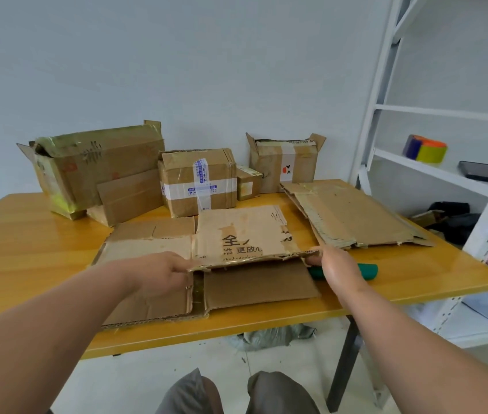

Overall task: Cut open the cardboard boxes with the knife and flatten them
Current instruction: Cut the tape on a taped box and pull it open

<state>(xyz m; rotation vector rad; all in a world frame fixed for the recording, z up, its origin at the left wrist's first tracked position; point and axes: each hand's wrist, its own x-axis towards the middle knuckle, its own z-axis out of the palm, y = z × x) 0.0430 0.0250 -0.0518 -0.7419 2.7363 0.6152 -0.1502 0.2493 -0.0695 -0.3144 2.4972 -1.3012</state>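
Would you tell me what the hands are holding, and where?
Both hands, left hand and right hand, grip the near edge of the printed cardboard panel.

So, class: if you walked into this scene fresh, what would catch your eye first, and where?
Two hands, left hand and right hand, lift the printed flap of a cut-open cardboard box mid-table. Behind stands a row of uncut boxes, including the blue-taped box. A green-handled knife lies beside the right hand.
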